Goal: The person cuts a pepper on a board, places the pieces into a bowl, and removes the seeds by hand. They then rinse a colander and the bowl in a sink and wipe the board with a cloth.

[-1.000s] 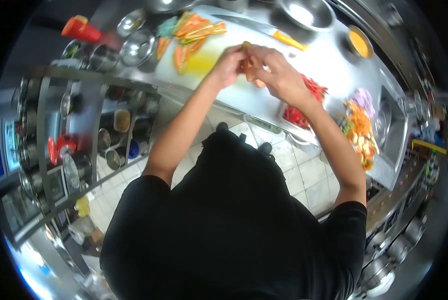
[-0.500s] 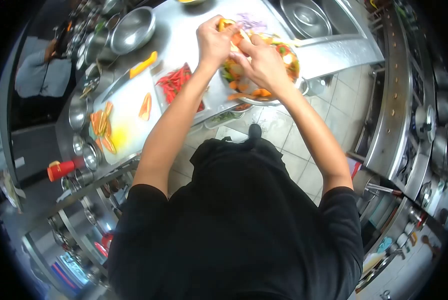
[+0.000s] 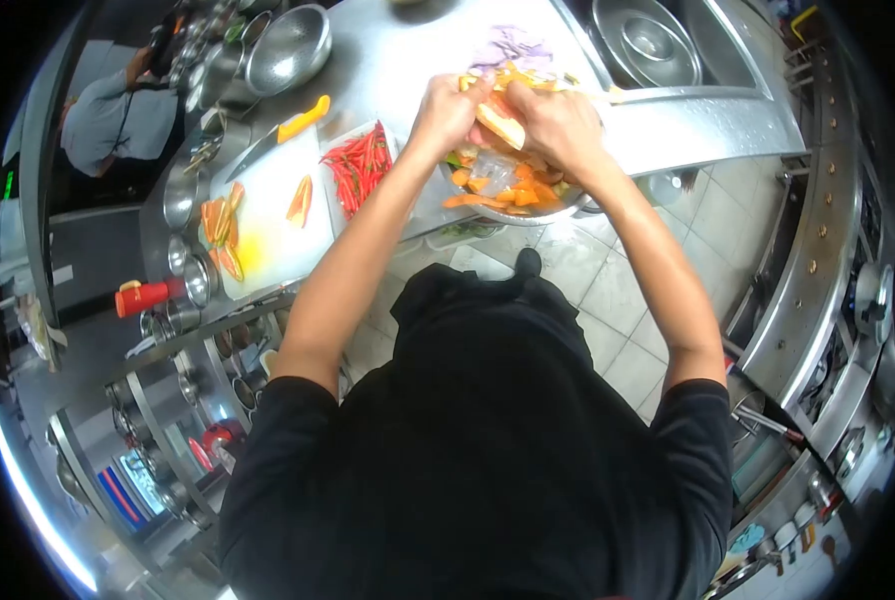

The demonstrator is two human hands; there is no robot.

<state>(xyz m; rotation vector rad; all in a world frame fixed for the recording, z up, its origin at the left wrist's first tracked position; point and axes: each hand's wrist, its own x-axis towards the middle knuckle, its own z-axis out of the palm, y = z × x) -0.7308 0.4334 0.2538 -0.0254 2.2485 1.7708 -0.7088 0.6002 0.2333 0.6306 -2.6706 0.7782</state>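
Note:
My left hand (image 3: 446, 108) and my right hand (image 3: 560, 124) meet over a metal bowl (image 3: 528, 214) filled with cut orange, yellow and green vegetables. Between them they hold a pale orange vegetable piece (image 3: 500, 124) just above the bowl's contents. Both hands have their fingers closed on that piece. The bowl stands on the steel counter (image 3: 398, 60) near its front edge.
A white cutting board (image 3: 268, 235) with orange slices lies to the left, with an orange-handled knife (image 3: 290, 128) and a tray of red chillies (image 3: 360, 162) beside it. Steel bowls (image 3: 288, 50) and a sink (image 3: 648, 40) sit farther back. A red squeeze bottle (image 3: 144, 296) stands far left. Another person (image 3: 118, 110) is behind the counter.
My view swung from the cutting board to the vegetable bowl. Both hands carried the orange piece from the board over to the bowl and now hold it lower above it.

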